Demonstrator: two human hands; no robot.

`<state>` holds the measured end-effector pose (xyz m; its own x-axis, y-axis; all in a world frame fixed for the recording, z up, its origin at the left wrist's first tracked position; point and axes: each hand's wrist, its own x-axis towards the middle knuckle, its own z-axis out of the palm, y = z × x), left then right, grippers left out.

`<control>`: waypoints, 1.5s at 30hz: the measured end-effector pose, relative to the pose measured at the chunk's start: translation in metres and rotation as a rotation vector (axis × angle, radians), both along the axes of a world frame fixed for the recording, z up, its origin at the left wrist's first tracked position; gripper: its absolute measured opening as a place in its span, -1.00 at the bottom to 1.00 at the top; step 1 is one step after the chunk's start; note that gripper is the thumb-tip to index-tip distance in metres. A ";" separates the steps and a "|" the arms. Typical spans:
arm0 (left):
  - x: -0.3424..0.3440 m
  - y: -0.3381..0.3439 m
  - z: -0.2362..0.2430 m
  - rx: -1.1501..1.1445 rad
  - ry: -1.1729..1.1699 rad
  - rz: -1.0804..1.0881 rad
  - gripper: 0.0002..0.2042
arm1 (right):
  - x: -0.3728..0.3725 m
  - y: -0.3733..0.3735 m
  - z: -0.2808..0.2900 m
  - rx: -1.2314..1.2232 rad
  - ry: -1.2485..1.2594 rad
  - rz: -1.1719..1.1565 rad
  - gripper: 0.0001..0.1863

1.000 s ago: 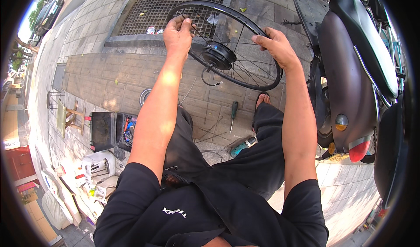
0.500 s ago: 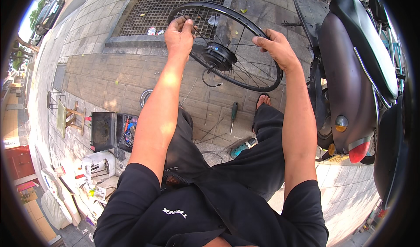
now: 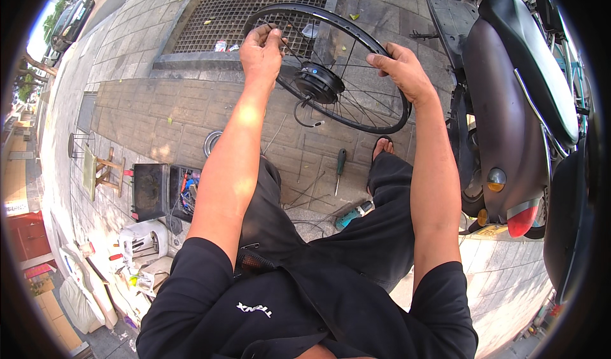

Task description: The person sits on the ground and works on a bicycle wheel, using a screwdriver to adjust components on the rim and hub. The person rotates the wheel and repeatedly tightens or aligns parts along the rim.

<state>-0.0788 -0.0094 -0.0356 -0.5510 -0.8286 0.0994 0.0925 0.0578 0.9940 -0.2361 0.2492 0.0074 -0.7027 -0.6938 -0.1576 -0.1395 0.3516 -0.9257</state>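
A black spoked wheel rim (image 3: 328, 17) is tilted in front of me, with a thick black hub motor (image 3: 320, 83) at its middle. From the hub hangs a short black cable (image 3: 301, 118) with a pale plug end. My left hand (image 3: 261, 52) is at the wheel's left side, thumb and fingers pinched on a thin dark spoke close to the rim. On the right, my right hand (image 3: 405, 73) grips the rim, its thumb over the near face and its other fingers partly hidden.
On the paving lie a green-handled screwdriver (image 3: 340, 171), a teal power tool (image 3: 354, 214) and loose thin rods. An open black toolbox (image 3: 150, 192) sits left, near a small wooden stool (image 3: 111, 174). A parked scooter (image 3: 509, 85) stands close on the right; a tree grate (image 3: 210, 25) lies beyond the wheel.
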 end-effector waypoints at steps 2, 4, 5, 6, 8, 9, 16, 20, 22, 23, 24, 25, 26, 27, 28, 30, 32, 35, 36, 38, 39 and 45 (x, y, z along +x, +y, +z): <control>0.000 0.001 -0.001 -0.001 0.009 0.000 -0.71 | 0.000 0.000 0.000 0.008 0.009 0.000 -0.38; -0.001 0.001 -0.001 -0.004 0.012 -0.002 -0.71 | 0.000 0.001 -0.001 0.021 0.028 0.002 -0.47; -0.001 0.000 -0.001 -0.007 0.011 -0.005 -0.71 | 0.001 0.001 -0.001 0.016 0.027 -0.001 -0.47; 0.000 0.000 -0.001 -0.010 0.010 -0.006 -0.71 | 0.002 0.000 -0.001 0.011 0.027 -0.003 -0.48; 0.000 0.000 -0.001 -0.010 0.004 -0.003 -0.70 | 0.002 0.000 -0.001 0.010 0.026 -0.004 -0.49; 0.000 0.001 0.000 -0.010 0.002 -0.003 -0.70 | 0.001 0.000 -0.002 0.015 0.025 -0.004 -0.49; 0.000 0.001 0.001 0.002 -0.002 -0.008 -0.68 | -0.001 0.000 -0.004 0.005 0.019 -0.001 -0.43; 0.000 0.002 0.001 0.010 0.000 -0.009 -0.68 | -0.001 0.000 -0.004 0.004 0.017 -0.005 -0.41; 0.000 0.003 0.002 0.015 0.002 -0.006 -0.68 | -0.001 0.001 -0.003 0.013 0.016 0.003 -0.42; 0.000 0.004 0.003 0.017 0.002 -0.004 -0.68 | -0.001 0.001 -0.004 0.015 0.018 0.003 -0.43; 0.000 0.004 0.003 0.018 0.002 -0.003 -0.68 | -0.002 0.001 -0.004 0.017 0.021 0.002 -0.43; 0.000 0.004 0.003 0.018 0.001 -0.002 -0.68 | -0.002 0.001 -0.005 0.019 0.023 0.001 -0.44; 0.000 0.004 0.003 0.018 0.001 -0.001 -0.68 | -0.002 0.001 -0.005 0.017 0.026 -0.001 -0.45; 0.000 0.003 0.003 0.018 0.000 -0.001 -0.68 | -0.002 0.000 -0.006 0.015 0.028 -0.003 -0.45; 0.000 0.003 0.002 0.018 0.001 -0.002 -0.68 | -0.002 0.000 -0.006 0.012 0.031 -0.005 -0.46; 0.000 0.002 0.001 0.018 0.003 -0.004 -0.68 | -0.002 0.000 -0.006 0.009 0.029 -0.001 -0.48; 0.000 0.001 0.000 0.017 0.004 -0.003 -0.68 | -0.002 0.000 -0.004 0.006 0.018 0.004 -0.47; 0.000 -0.001 -0.002 0.019 0.010 0.000 -0.68 | -0.002 0.001 -0.002 0.009 -0.002 0.008 -0.44; -0.001 -0.002 -0.003 0.020 0.013 0.000 -0.68 | -0.002 0.001 -0.003 0.016 0.001 0.008 -0.44; -0.001 -0.004 -0.004 0.024 0.014 -0.002 -0.69 | -0.003 0.001 -0.003 0.025 0.007 0.009 -0.44; -0.001 -0.005 -0.006 0.027 0.014 -0.002 -0.69 | -0.004 0.001 -0.004 0.027 0.009 0.011 -0.45; -0.002 -0.008 -0.011 0.071 0.039 0.022 -0.69 | -0.005 -0.001 -0.010 -0.006 0.051 0.002 -0.53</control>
<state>-0.0811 -0.0173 -0.0461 -0.5292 -0.8463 0.0609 0.1309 -0.0105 0.9913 -0.2411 0.2485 -0.0030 -0.7086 -0.6957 -0.1178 -0.1870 0.3462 -0.9194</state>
